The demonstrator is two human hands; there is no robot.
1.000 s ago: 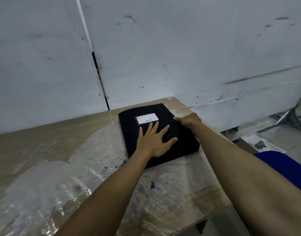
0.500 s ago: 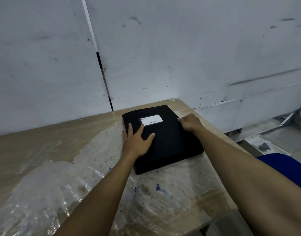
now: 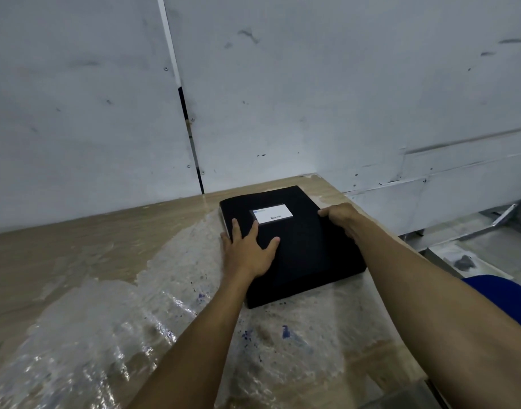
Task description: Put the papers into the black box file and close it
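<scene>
While both forearms reach out from the bottom of the head view, the 2 hands meet on the flat black rectangular box file, which lies lid-up on the tan wooden surface under a wrinkled sheet of clear plastic film. Nearest, just short of the left hand, a few blue ink spots mark the film. The left hand lies palm-down with fingers spread, flat on the lid at its left edge, the outer fingers lapping over that side. Across the lid, the right hand is curled over the far right edge, fingers bent round it and gripping the rim; exactly how deep they wrap cannot be told. Between the 2 hands and slightly beyond the left fingertips sits a white rectangular label on the lid. Beyond both hands stands a scuffed grey panelled wall.

No papers show outside the file, so they are judged to be inside already, and the lid looks down. The step in hand appears to be the closing itself. To do it well, press evenly with the flat left palm while the right hand seats the edge it holds, running along the rim so no corner rides up. Keep the file from sliding on the slick film by bearing straight down, not sideways.
</scene>
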